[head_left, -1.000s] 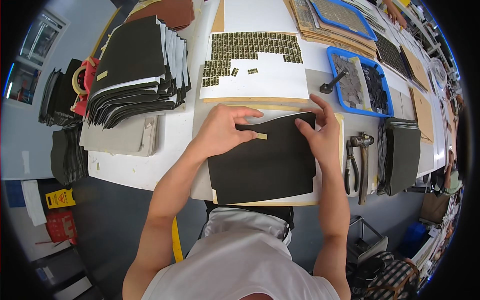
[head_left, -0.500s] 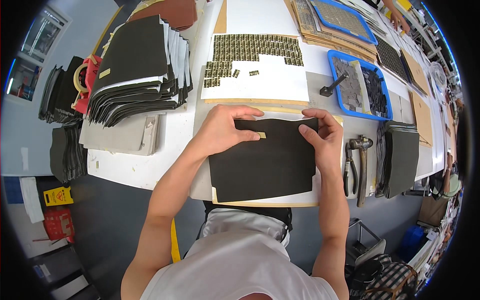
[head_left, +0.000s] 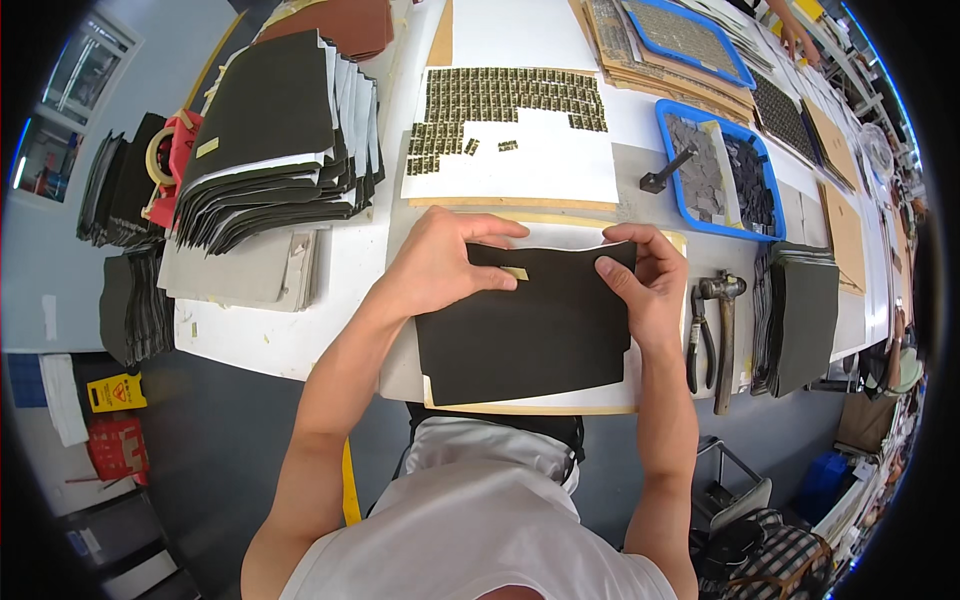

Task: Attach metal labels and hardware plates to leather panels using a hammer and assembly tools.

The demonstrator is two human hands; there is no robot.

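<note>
A black sheet with notched lower corners (head_left: 525, 340) lies in front of me on a pale board edged in yellow (head_left: 660, 255). My left hand (head_left: 445, 262) grips its far left corner, thumb on top and fingers behind the edge. A small yellowish strip (head_left: 516, 273) sits on the sheet by my left thumb. The far right corner is held by my right hand (head_left: 645, 275), thumb on top too. Between my hands the sheet's far edge is slightly raised and wavy, and some white shows along it. Whether the sheet is leather or a similar material, I cannot tell.
Rows of small dark-and-gold labels (head_left: 510, 95) lie beyond on white paper. On the left rises a stack of black sheets (head_left: 270, 120). At right are a blue tray (head_left: 720, 170), a black stamp-like tool (head_left: 655, 182), pliers (head_left: 700, 340), a hammer (head_left: 727, 340) and dark sheets (head_left: 805, 320).
The sheet's far edge has dipped slightly toward me between my hands. The yellowish strip shifted a little to the left and nearer. Both hands keep their hold.
</note>
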